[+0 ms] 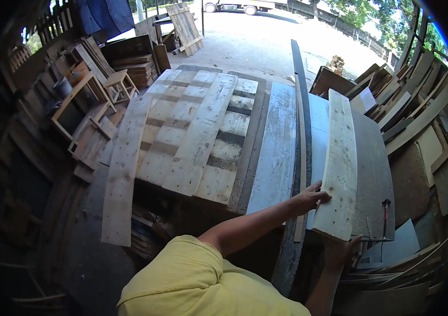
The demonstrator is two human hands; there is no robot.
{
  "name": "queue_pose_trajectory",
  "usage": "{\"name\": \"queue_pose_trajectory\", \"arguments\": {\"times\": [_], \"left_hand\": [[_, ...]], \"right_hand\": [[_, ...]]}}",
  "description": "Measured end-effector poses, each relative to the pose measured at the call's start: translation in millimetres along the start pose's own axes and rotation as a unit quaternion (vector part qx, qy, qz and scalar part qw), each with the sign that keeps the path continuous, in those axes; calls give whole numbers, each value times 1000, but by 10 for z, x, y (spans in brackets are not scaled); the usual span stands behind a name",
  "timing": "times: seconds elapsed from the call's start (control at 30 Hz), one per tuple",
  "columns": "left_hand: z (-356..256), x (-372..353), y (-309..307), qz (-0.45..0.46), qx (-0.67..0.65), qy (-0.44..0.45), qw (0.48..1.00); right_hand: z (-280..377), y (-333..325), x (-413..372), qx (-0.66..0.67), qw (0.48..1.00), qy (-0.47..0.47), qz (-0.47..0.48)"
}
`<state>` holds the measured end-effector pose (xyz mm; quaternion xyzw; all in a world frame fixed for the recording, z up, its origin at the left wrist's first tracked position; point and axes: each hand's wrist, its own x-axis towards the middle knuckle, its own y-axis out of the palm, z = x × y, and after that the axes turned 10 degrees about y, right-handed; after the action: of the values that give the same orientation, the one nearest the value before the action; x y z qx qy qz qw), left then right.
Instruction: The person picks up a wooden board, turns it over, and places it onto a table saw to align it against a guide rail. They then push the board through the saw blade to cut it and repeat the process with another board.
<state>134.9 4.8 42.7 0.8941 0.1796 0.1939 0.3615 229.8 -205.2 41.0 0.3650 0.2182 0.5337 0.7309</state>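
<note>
A long pale wooden plank (341,158) with dark knots and stains lies over the right side of the work table, pointing away from me. My left hand (312,198) is closed around its left edge close to the near end. Beneath that near end is my right hand (338,252), its thumb up along the right corner and its other fingers mostly hidden by the wood. To the left of the plank runs a long dark metal bar (302,121) with a thin wooden strip beside it. A hammer (385,213) with a red-and-black handle rests on the brown panel (374,179) at the right.
Several planks lie side by side across a slatted wooden stack (197,121), and one plank (124,174) overhangs its left side. A whitish board (275,142) lies left of the bar. Leaning boards (419,121) crowd the right; a small stool (120,84) stands at left.
</note>
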Motion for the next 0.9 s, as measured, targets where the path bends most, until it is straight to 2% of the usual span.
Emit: {"name": "queue_pose_trajectory", "arguments": {"times": [0.07,0.1,0.13,0.17,0.2,0.27,0.33,0.4,0.47,0.5,0.53,0.57,0.6,0.63,0.67,0.73,0.8,0.83,0.87,0.9], "left_hand": [[-183,-281,-247,-18,70,7,997],[-284,-478,-327,-18,74,6,997],[-409,-663,-412,-18,82,23,996],[-530,-816,-495,-18,90,40,995],[-584,-937,-612,-16,95,44,994],[-627,-1172,-874,-54,111,75,990],[-791,-1360,-1138,-69,147,68,984],[-1038,-1527,-1388,-84,183,61,978],[-1413,-1656,-1627,-118,406,-20,906],[-1556,-1796,-1746,-155,558,-14,815],[-1720,-1979,-1768,-153,559,-19,815],[-1892,-2155,-1784,-183,647,-29,740],[-2055,-2299,-1814,-209,726,-37,655],[-2154,-2440,-1901,-204,727,-39,654],[-2215,-2595,-1977,-164,761,-46,626],[-2271,-2833,-2029,-85,804,-95,580],[-2261,-3017,-2049,-20,812,-115,572],[-2231,-3067,-2072,-15,808,-118,577],[-2190,-3089,-2087,16,845,-122,520],[-2144,-3115,-2098,48,877,-125,461]], "right_hand": [[-10,-77,202,-122,990,57,53],[-11,144,313,-137,982,109,64],[-86,259,435,-136,982,106,70],[-200,339,573,-247,951,183,4],[-355,399,695,-353,898,255,-65],[-1025,374,979,-334,914,159,-166],[-1578,324,1196,-424,881,83,-192],[-1945,597,1274,-427,880,84,-192],[-2239,738,1511,-429,879,84,-188],[-2441,718,1643,-422,881,100,-188],[-2585,768,1704,-413,883,117,-189],[-2702,809,1750,-409,884,116,-193],[-2815,904,1790,-491,844,91,-195],[-2924,1014,1822,-568,796,67,-196],[-3028,1112,1852,-641,741,43,-197],[-3237,1184,1866,-643,732,78,-209],[-3527,1169,1888,-645,729,15,-227],[-3522,1149,1903,-656,721,49,-220],[-3498,1120,1897,-657,718,54,-224],[-3285,1388,1818,-719,648,109,-226]]}}
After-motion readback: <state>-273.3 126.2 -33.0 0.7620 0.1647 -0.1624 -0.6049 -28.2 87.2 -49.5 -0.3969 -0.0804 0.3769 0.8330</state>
